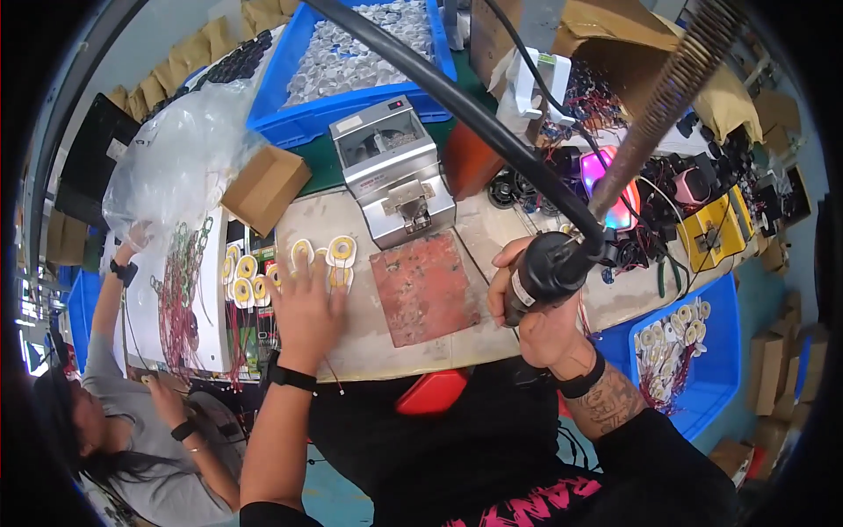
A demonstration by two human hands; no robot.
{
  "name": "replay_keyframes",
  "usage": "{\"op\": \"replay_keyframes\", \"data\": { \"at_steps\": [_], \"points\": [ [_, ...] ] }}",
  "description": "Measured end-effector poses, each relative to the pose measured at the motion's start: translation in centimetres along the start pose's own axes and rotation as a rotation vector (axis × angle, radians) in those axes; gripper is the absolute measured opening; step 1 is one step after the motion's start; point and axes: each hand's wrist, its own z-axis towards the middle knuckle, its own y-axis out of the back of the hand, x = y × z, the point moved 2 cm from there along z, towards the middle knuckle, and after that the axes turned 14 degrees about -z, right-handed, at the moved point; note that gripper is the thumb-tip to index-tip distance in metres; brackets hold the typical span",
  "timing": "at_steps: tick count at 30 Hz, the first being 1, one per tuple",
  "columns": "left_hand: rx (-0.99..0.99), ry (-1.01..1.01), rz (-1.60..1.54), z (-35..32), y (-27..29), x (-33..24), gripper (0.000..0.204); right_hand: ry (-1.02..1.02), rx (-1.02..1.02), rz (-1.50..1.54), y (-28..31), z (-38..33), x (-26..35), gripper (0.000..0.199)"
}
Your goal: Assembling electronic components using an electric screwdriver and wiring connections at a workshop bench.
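Note:
My right hand point(551, 332) is wrapped round a black electric screwdriver point(546, 274), which hangs below a coil spring point(676, 92) and a thick black arm. My left hand point(307, 316) has its fingers spread among several white round parts with yellow rings point(341, 251) on the worktable; whether it presses on one is hidden under the fingers. Thin red wires run from some of these parts. Between my hands lies a worn red square mat point(423, 288). Just beyond the mat stands a grey screw feeder point(393, 180) with screws in its top tray.
A blue bin point(303, 127) of clear pieces and a small cardboard box point(266, 189) stand at the back. To the right are a glowing device point(612, 189), green-handled pliers point(669, 277), a yellow screw feeder point(709, 230) and a blue bin point(716, 386) of wired parts. A co-worker point(149, 439) sits left.

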Motion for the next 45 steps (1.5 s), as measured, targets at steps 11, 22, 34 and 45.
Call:
{"op": "replay_keyframes", "data": {
  "at_steps": [11,22,34,45],
  "points": [
    [-0.104,0.144,-0.550,5.0,-6.3,-4.0,0.060,-0.080,-0.013,0.065,-0.7,-0.3,1.2,0.085],
    [0.097,0.055,-0.501,-3.3,-3.2,-4.2,0.065,-0.041,-0.028,-0.015,-1.3,-0.3,0.9,0.073],
    [-0.391,0.271,-0.569,-2.3,1.6,2.3,0.025,-0.073,-0.066,-0.080,-1.4,-0.9,1.6,0.074],
    [-0.310,0.226,-0.250,-3.8,-0.4,2.5,0.033,-0.125,-0.070,0.031,-1.5,-1.3,0.5,0.081]
  ]
}}
